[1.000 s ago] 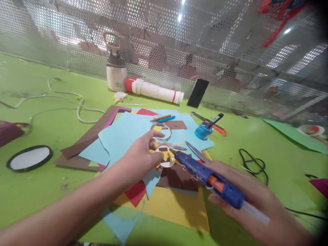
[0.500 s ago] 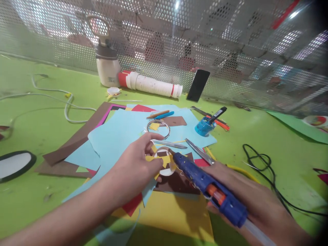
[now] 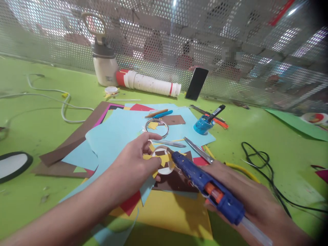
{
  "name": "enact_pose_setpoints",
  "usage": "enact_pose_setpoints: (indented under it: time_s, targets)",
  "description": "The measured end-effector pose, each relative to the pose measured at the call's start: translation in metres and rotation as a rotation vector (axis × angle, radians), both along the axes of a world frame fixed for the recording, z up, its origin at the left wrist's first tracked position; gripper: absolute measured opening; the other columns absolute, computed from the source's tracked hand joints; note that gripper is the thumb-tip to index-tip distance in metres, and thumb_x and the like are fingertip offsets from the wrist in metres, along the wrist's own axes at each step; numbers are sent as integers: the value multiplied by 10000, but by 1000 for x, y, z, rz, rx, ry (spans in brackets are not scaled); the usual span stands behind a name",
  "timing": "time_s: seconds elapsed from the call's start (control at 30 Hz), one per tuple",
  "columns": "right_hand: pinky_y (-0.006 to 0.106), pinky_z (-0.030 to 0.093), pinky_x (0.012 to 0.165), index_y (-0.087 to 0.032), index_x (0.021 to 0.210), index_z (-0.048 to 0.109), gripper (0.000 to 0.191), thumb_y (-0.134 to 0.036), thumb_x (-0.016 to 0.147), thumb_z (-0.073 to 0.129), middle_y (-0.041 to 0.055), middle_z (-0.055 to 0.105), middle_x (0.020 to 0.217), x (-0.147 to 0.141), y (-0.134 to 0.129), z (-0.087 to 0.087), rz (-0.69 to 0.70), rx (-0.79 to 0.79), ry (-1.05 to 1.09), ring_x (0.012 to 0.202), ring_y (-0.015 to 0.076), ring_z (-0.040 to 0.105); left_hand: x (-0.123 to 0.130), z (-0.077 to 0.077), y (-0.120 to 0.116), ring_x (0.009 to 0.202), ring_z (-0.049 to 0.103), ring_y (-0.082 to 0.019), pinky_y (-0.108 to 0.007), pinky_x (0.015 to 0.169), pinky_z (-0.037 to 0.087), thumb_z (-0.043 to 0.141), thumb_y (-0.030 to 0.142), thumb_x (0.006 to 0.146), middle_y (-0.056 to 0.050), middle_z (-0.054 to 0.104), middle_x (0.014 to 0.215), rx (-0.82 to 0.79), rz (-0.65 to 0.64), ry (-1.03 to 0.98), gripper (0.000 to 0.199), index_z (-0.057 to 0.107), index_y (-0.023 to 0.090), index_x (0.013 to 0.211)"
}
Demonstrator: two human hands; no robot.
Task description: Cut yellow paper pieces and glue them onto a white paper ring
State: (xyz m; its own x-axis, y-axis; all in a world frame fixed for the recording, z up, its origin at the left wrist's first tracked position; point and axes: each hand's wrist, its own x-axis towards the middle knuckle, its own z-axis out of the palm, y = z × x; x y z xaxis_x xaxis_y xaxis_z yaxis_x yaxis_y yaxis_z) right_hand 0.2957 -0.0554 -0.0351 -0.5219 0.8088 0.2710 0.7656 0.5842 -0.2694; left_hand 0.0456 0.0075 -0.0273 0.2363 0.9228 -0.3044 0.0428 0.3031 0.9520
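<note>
My left hand [image 3: 137,160] is closed on a small round paper piece [image 3: 167,168], white with yellow strips and brown patches, gripping its left edge between thumb and fingers. In my right hand [image 3: 246,198] is a blue glue gun [image 3: 207,186], with a clear glue stick coming out of its back end. The gun's nozzle points at the upper rim of the round piece; whether it touches cannot be made out. Under the round piece lies dark brown paper [image 3: 176,184]. Scissors [image 3: 198,150] and a silver pen [image 3: 169,143] lie just beyond the hands.
Light blue sheets [image 3: 112,136] and yellow paper [image 3: 164,212] cover the green table [image 3: 51,143]. A ring [image 3: 168,128], a blue jar [image 3: 203,126], a phone [image 3: 196,83], stacked paper cups [image 3: 151,83] and a spray bottle [image 3: 105,68] stand or lie farther back. A black cable [image 3: 271,177] runs at right.
The view has shifted slightly, so everything sits a little farther left. Both hands keep their hold, and the glue gun's nozzle stays at the round piece's upper rim.
</note>
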Motion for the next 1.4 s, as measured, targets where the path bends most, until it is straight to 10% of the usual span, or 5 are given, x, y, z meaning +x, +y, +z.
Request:
enact_pose_setpoints:
  time_s: [1.4]
  targets:
    - [336, 560, 899, -289, 1308, 474, 501, -193, 831, 591, 39, 689, 1158, -9, 2, 4, -19, 98, 20, 1038, 250, 679, 4, 11, 0, 527, 568, -119, -236, 547, 440, 631, 156, 704, 34, 629, 614, -37, -23, -41, 189, 569, 178, 882]
